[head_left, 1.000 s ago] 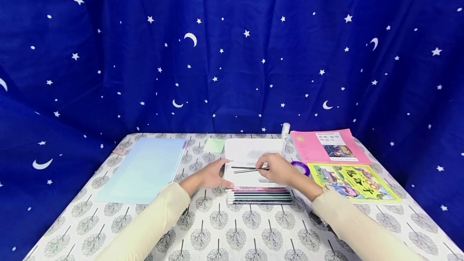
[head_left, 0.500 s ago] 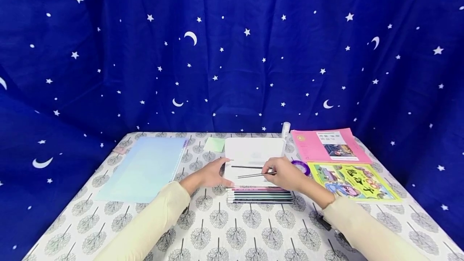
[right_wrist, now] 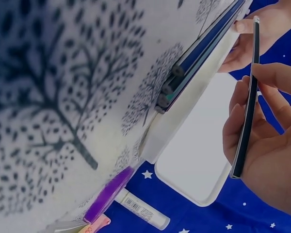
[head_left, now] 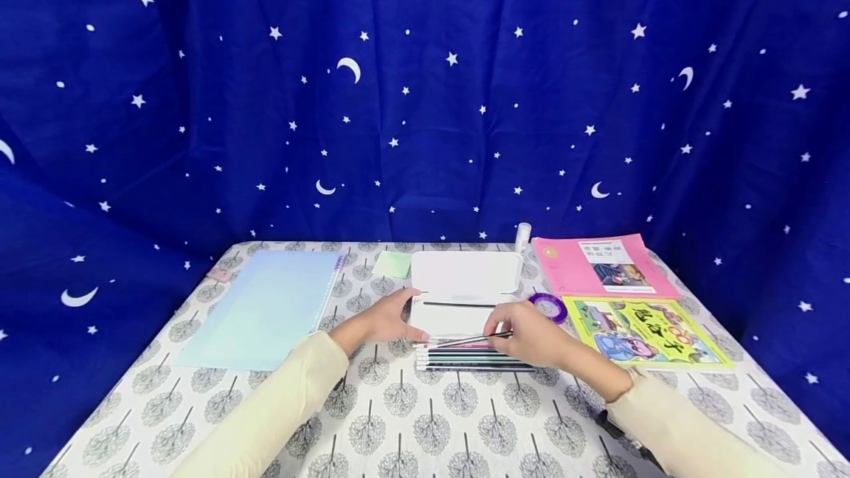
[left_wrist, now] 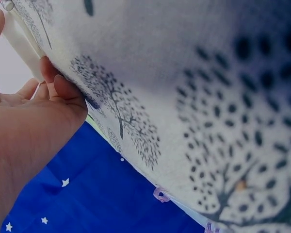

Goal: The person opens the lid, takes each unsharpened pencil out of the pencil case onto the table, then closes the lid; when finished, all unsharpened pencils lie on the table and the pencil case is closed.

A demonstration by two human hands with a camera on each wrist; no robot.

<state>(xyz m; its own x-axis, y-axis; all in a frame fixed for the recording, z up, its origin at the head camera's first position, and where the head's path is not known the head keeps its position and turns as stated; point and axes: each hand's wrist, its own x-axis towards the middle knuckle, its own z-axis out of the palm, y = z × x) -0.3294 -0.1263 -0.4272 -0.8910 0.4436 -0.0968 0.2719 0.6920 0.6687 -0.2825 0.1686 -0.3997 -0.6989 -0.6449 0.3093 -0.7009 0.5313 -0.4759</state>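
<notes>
My left hand [head_left: 385,317] grips the left end of an open white pencil case [head_left: 434,321], thumb at its front edge and fingers towards the hinge. One dark pencil [head_left: 458,305] lies inside the case. In my right hand [head_left: 527,332] a dark pencil [right_wrist: 248,109] with a pale end is pinched between thumb and fingers. It slants just above the case's front edge and a row of several pencils [head_left: 474,369] on the cloth. The right wrist view shows the held pencil apart from the row's grey ends. My left fingertips are partly hidden behind the case.
Right of the case lie a purple tape roll [head_left: 550,307], a pink book [head_left: 600,268] and a yellow book [head_left: 654,334]. A white tube [head_left: 522,237] stands behind. A green note pad [head_left: 392,264] and a pale blue folder [head_left: 265,308] lie left.
My right hand has moved the pencil from above the case towards me and slightly right, to the row in front. My left hand has stayed on the case.
</notes>
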